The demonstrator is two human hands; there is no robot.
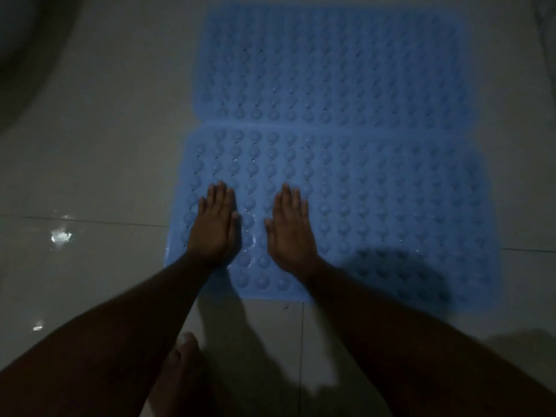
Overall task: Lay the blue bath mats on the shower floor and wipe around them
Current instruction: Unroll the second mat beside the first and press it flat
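Two blue bath mats with rows of round bumps lie flat on the pale tiled floor, one behind the other. The near mat [376, 206] slightly overlaps the far mat [337, 64] along their shared edge. My left hand [215, 227] rests palm down on the near mat's left part, fingers straight and together. My right hand [290, 230] lies palm down beside it, a little to the right. Neither hand holds anything.
The glossy pale floor tiles [99, 164] show wet glints at the left. My bare foot [180, 365] stands on the tile below the near mat, between my forearms. A dark curved shape [21, 49] fills the top left corner. The light is dim.
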